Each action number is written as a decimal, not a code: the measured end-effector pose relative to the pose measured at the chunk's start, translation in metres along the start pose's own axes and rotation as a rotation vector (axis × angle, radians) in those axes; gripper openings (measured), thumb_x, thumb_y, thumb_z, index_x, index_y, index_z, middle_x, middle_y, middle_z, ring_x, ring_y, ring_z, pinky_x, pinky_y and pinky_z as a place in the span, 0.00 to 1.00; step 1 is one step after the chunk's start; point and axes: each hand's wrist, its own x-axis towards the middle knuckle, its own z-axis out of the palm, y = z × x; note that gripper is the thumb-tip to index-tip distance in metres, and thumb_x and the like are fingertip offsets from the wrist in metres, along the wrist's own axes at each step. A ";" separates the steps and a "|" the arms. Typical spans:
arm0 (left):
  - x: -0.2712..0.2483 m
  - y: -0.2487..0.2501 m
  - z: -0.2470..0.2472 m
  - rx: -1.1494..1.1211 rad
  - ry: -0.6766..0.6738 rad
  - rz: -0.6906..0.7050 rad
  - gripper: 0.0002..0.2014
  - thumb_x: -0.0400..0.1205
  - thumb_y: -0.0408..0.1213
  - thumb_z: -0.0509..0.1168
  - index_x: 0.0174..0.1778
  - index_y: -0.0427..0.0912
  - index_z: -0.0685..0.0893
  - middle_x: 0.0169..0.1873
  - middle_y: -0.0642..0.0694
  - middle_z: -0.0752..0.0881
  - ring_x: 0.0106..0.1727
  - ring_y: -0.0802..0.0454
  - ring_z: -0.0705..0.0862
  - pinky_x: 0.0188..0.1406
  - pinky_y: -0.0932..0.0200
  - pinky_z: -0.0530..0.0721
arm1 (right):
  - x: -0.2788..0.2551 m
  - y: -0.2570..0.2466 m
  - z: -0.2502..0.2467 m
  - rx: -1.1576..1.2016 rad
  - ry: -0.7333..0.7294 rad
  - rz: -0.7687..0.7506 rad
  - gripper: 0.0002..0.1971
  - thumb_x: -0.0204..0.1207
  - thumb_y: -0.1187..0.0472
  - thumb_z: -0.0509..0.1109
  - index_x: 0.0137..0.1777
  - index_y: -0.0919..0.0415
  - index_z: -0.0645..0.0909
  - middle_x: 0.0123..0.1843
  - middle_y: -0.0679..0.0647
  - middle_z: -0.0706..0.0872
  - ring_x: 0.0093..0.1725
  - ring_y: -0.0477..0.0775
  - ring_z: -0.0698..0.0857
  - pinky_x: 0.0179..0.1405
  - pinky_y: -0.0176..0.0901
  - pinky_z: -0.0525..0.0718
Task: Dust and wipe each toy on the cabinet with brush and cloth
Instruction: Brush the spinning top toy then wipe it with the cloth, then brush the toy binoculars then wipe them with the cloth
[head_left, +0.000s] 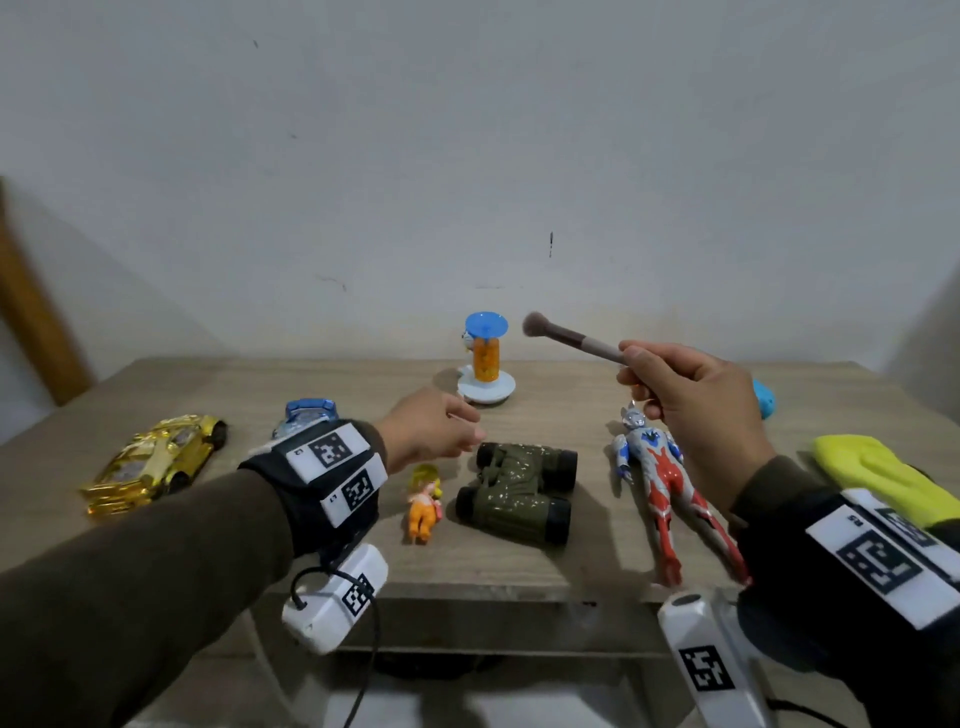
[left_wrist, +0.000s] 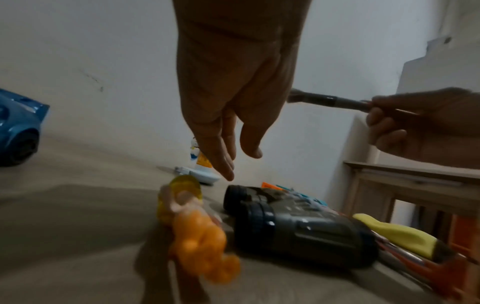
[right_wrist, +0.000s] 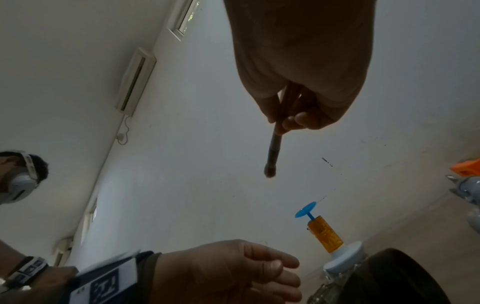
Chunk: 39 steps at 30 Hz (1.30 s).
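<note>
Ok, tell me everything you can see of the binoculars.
The binoculars are olive green with black eyepiece and lens rims, speckled with pale flecks, and look like plastic. They lie flat on the wooden cabinet top, between the small orange doll and the red and silver hero figure. Nothing touches them; the left hand hovers open just behind them.

from my head view the blue car (head_left: 304, 415) sits half hidden behind my left wrist band, and a blue toy (head_left: 763, 399) peeks out past my right hand (head_left: 691, 410). the small doll (left_wrist: 192, 232) is blurred on the left wrist view.
</note>
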 end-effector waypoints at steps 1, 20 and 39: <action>-0.007 -0.002 0.003 0.100 0.004 0.034 0.19 0.75 0.36 0.72 0.63 0.42 0.82 0.51 0.46 0.87 0.50 0.51 0.87 0.55 0.57 0.85 | -0.003 0.000 -0.001 0.004 0.003 0.000 0.05 0.78 0.60 0.66 0.49 0.54 0.84 0.37 0.52 0.86 0.37 0.45 0.79 0.38 0.39 0.79; -0.043 -0.017 0.035 0.525 -0.100 0.136 0.21 0.78 0.43 0.68 0.67 0.47 0.75 0.63 0.44 0.80 0.60 0.49 0.79 0.58 0.58 0.77 | -0.018 0.013 -0.005 0.135 0.005 0.093 0.05 0.77 0.63 0.67 0.45 0.58 0.85 0.34 0.54 0.84 0.32 0.46 0.76 0.35 0.39 0.76; -0.033 -0.001 0.030 -0.541 0.067 -0.250 0.09 0.82 0.38 0.64 0.56 0.43 0.78 0.62 0.36 0.76 0.51 0.49 0.83 0.34 0.67 0.87 | -0.025 0.017 -0.005 0.113 0.025 0.092 0.05 0.77 0.61 0.67 0.47 0.55 0.84 0.36 0.53 0.85 0.32 0.43 0.77 0.33 0.37 0.76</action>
